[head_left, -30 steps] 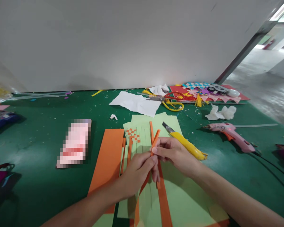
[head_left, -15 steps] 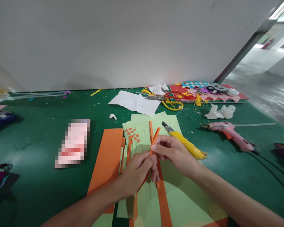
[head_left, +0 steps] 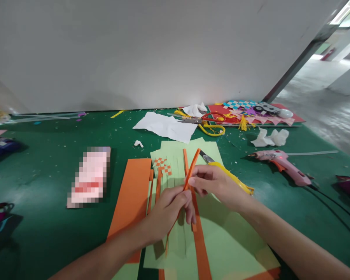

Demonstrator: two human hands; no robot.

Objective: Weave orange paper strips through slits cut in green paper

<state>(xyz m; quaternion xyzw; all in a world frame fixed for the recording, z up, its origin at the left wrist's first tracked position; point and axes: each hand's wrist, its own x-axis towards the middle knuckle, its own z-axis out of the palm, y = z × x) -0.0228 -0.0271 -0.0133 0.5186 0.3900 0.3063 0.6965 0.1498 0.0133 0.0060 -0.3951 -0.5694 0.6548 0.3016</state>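
Observation:
A narrow orange paper strip [head_left: 194, 158] is pinched between my two hands, its upper end pointing up and right. My left hand [head_left: 175, 204] grips its lower part, and the strip's tail hangs below the fingers. Just above, my right hand [head_left: 211, 181] holds it between thumb and fingers. Beneath both hands lie light green sheets [head_left: 230, 241] with cut slits. A longer orange strip [head_left: 202, 252] runs over them. Small orange checkered pieces [head_left: 165, 169] lie at left, beside a wide orange sheet [head_left: 132, 202]. The yellow cutter [head_left: 231, 177] rests beyond my right hand.
Scissors [head_left: 196, 119] lie by white paper [head_left: 166, 126] near the upright panel. A pink glue gun [head_left: 282, 163] with a cord is on the right, below crumpled tissue [head_left: 270, 138]. A red board [head_left: 291, 112] holds decorations. A blurred pink item [head_left: 90, 177] is at left.
The held strip's upper end has risen slightly and moved right, and its hanging tail has shifted. My right hand has moved slightly. Both hands still hold the strip.

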